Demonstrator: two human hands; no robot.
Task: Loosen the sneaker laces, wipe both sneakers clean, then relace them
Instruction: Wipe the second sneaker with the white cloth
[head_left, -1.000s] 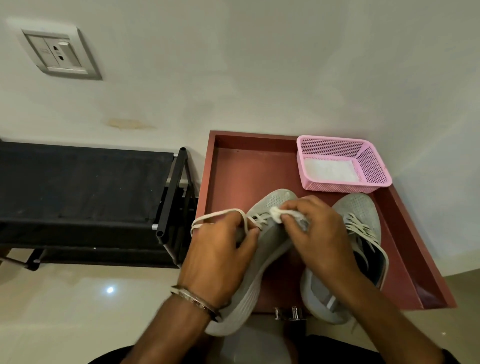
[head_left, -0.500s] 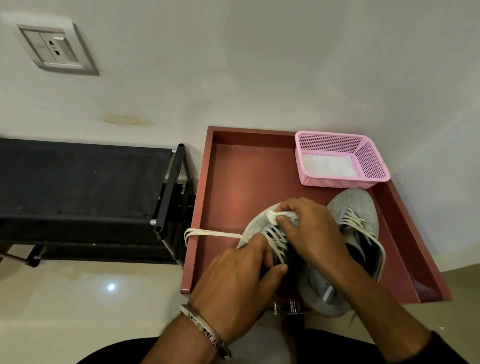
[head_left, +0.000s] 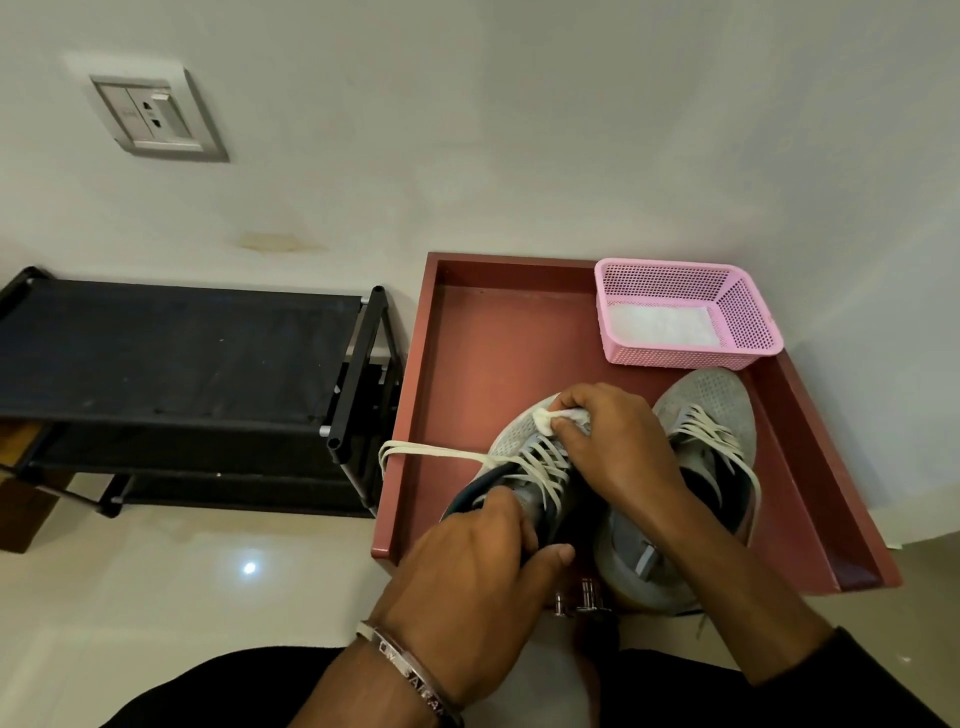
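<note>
Plain white wall and a glossy pale floor for a backdrop, with everything happening on a red tray (head_left: 467, 332) pushed against the wall. Left hand (head_left: 467, 582) is curled round the heel collar of the near sneaker (head_left: 519, 431), steadying it, while the right hand (head_left: 618, 452) pinches a small wad of white wipe (head_left: 563, 417) against the toe end of the mesh upper. That shoe looks light and floppy, knit fabric with a soft sole, so the collar grip seems the smart spot; squeeze the mesh and it'd probably just cave. Its loosened lace (head_left: 431, 452) trails left over the tray rim, easy to snag. The second sneaker (head_left: 722, 405) sits just beside it on the right, laces slack. Further out there's a pink basket (head_left: 748, 332) with something white inside, a black rack (head_left: 182, 353) and a wall socket (head_left: 150, 117).
</note>
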